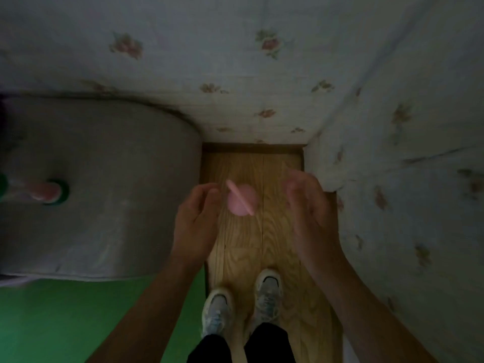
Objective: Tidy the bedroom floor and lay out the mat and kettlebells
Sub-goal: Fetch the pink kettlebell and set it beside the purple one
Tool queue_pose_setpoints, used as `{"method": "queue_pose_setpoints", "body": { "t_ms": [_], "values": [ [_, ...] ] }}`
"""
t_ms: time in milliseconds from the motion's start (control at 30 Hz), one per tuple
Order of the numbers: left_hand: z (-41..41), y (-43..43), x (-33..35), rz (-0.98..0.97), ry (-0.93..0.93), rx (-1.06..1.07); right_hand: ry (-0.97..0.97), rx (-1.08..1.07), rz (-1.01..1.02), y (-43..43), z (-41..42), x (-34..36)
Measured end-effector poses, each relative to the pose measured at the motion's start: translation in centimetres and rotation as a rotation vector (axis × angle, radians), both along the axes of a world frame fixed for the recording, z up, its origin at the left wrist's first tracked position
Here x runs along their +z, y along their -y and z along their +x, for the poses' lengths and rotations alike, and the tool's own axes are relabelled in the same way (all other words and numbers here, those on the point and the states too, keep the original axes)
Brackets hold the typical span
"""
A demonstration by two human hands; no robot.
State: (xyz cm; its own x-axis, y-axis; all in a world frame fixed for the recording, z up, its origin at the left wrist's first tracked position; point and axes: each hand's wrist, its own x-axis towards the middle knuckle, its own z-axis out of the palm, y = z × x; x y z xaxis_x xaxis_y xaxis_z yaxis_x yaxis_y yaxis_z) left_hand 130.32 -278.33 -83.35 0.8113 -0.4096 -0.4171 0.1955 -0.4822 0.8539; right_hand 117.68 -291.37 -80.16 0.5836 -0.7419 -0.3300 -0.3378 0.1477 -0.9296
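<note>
Wood floor (282, 231), dim room. Pink kettlebell (242, 199) stands on it, seen from above, handle running diagonally. It lies between the two hands and touches neither. Left hand (196, 213) is just left of it, fingers (213, 191) loosely curled, holding nothing, tips near the handle's far end. Right hand (309, 205) is to its right with a wider gap, blurred, fingers loosely curled, holding nothing. Shoes (268, 292) stand nearer on the floor. Green mat (78, 323) lies near left. Grey ottoman (104, 205) at left carries a blurred pink-green object (49, 191). Floral bedding (392, 179) covers the far side and right.
</note>
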Motion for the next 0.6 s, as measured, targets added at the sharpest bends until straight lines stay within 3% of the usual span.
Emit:
{"method": "queue_pose_setpoints", "body": {
  "t_ms": [233, 367, 600],
  "values": [
    [1.7, 2.4, -5.3, 0.068, -0.016, -0.046, -0.171, 0.153, -0.034, 0.3, 3.9, -7.8],
    [3.5, 3.8, -8.8, 0.124, -0.014, -0.098, -0.226, 0.136, -0.070, -0.1, 4.6, -12.1],
    [5.8, 4.4, -17.5, 0.226, 0.025, -0.272, -0.485, 0.131, -0.101, -1.6, 5.5, -21.6]
  ]
}}
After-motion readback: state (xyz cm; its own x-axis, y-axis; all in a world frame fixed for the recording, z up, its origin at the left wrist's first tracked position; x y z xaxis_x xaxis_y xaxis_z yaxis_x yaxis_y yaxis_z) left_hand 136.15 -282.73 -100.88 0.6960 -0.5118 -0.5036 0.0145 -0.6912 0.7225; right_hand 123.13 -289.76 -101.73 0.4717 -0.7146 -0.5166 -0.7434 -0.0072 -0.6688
